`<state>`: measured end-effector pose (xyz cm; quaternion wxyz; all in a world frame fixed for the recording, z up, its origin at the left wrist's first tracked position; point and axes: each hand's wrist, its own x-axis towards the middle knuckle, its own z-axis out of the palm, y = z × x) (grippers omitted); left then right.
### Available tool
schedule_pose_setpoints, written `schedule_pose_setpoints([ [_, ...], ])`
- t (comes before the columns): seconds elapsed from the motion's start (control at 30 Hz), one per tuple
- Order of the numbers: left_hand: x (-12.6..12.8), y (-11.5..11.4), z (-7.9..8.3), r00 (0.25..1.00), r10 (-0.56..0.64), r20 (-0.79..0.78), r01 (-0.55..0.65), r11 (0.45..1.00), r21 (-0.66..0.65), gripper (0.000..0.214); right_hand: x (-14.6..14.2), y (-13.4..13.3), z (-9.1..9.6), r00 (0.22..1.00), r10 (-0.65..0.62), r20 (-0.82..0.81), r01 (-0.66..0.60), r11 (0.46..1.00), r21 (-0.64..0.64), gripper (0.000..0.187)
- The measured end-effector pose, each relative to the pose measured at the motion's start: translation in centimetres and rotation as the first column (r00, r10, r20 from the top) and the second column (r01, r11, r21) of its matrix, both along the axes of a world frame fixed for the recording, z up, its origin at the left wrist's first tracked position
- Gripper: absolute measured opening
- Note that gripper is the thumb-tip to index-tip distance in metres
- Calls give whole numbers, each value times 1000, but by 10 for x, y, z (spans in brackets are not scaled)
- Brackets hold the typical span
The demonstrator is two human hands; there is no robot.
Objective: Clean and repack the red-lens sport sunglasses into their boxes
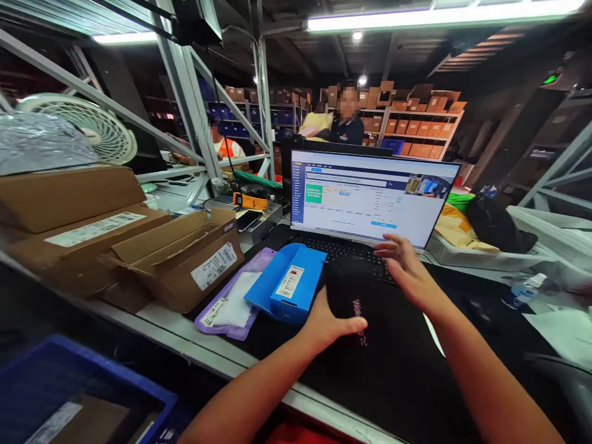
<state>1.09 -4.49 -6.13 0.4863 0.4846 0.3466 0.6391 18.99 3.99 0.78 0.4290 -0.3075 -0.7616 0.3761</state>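
Observation:
My left hand (pixel 327 322) grips a dark, boxy case (pixel 348 283) with pink lettering, its thumb lying across the front. What the case is made of cannot be told, as it blends into the black mat (pixel 393 376). Raised to the right of the case, my right hand (pixel 407 268) has its fingers apart and holds nothing. Behind both hands is a black keyboard (pixel 342 246), partly hidden. Just left of my left hand lies a blue box (pixel 296 277) with a white label, beside a purple-edged plastic pouch (pixel 238 302) with something white inside.
A lit monitor (pixel 370 191) stands behind the keyboard. Opened cardboard boxes (pixel 180 271) crowd the left side, above a blue crate (pixel 87 351). To the right are a white basket (pixel 481 258) of bags, a spray bottle (pixel 525 290) and a mouse (pixel 477 309). Another person (pixel 348 126) stands beyond the monitor.

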Motion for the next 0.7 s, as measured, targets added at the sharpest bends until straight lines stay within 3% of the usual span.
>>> schedule_pose_setpoints([
  [0.07, 4, -1, -1, 969, 131, 208, -129, 991, -24, 78, 6, -19, -27, 975, 222, -35, -224, 963, -147, 111],
  [0.1, 7, 0, -1, 946, 163, 279, -161, 986, -32, 80, 7, -28, -40, 965, 259, -33, -260, 944, -202, 122],
  [0.17, 10, -1, -2, 935, 173, 311, -180, 984, -5, 81, 5, -43, -61, 986, 164, -9, -161, 955, -248, 122],
  [0.27, 4, -16, -12, 966, 197, 165, -216, 970, 107, 76, 5, -45, -73, 992, 47, -113, -86, 924, -373, 99],
  [0.33, -10, -37, -29, 944, 327, 38, -329, 930, 162, 68, 6, -29, -71, 969, -13, -248, -117, 857, -503, 80],
  [0.4, -29, -60, -53, 841, 535, -84, -517, 839, 170, 52, 3, -1, -64, 926, -121, -356, -119, 804, -583, 62],
  [0.47, -50, -79, -79, 722, 684, -106, -686, 727, 23, 48, -9, 33, -58, 884, -176, -433, -142, 781, -608, 47],
  [0.57, -76, -90, -105, 676, 727, -118, -727, 633, -265, 66, -46, 82, -55, 866, -129, -484, -229, 758, -611, 36],
  [0.63, -85, -87, -108, 713, 693, -106, -678, 643, -355, 72, -75, 105, -58, 871, -85, -484, -271, 738, -618, 33],
  [0.7, -90, -79, -101, 780, 619, -91, -600, 698, -390, 70, -100, 119, -63, 876, -52, -480, -301, 719, -626, 28],
])
